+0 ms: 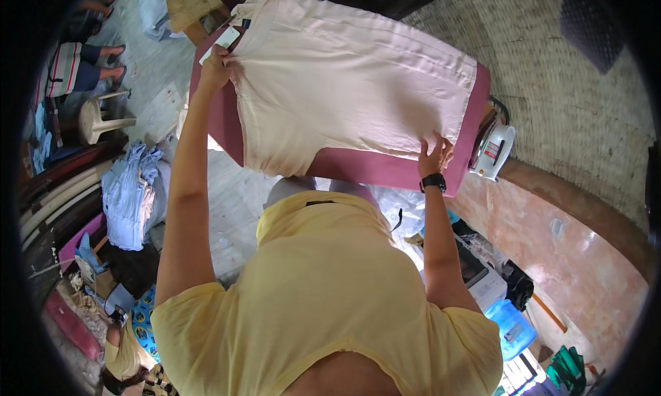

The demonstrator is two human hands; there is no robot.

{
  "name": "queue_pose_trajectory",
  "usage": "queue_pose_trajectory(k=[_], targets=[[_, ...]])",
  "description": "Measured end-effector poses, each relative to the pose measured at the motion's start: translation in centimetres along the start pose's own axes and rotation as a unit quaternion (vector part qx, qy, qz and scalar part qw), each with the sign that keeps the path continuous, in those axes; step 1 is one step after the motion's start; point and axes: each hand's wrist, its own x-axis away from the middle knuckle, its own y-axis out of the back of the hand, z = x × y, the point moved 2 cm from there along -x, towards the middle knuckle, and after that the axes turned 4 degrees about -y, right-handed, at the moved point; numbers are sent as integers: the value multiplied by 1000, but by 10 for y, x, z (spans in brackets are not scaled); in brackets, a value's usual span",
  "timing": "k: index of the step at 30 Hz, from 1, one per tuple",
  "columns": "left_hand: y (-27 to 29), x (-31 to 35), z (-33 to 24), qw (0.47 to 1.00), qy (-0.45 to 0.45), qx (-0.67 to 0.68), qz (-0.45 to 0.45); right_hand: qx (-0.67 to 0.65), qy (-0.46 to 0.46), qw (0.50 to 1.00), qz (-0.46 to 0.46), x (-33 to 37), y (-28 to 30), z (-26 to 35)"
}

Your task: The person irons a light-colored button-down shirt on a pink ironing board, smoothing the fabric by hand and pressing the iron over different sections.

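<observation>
A pale pink garment lies spread over a padded ironing board with a maroon cover. At the board's left end, my left hand is closed on the garment's edge, where the cloth gathers into creases. A white, flat phone-like device lies right beside that hand. Toward the right end, my right hand is at the garment's near corner, a fold of cloth between thumb and fingers. Its fingertips are partly hidden. A white iron stands just past the board's right end.
A wooden table is at the far left. On the left are a plastic stool, a pile of blue clothes and other people's legs. A low pinkish wall and a blue water jug are at right.
</observation>
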Motion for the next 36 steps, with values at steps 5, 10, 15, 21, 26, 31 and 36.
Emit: queue_pose_trajectory(k=[5, 10, 15, 21, 26, 31, 36], targets=[[-34, 53, -10, 990, 24, -1, -142, 1, 53, 997, -56, 4, 4, -43], [-31, 83, -58, 967, 171, 80, -172, 27, -32, 999, -29, 10, 19, -59], [-41, 115, -106, 973, -22, 25, -229, 62, 61, 995, -43, 10, 26, -30], [-87, 140, -173, 977, -10, 183, -111, -45, 164, 985, 13, 1, 12, -12], [-94, 140, -159, 989, -27, 87, -113, -46, 147, 987, 49, -4, 11, -16], [-71, 176, -124, 967, 85, 60, -233, -77, 234, 968, 47, -19, 16, -50], [-56, 268, -54, 925, 240, -8, -296, -68, 49, 996, 21, -25, 13, -131]])
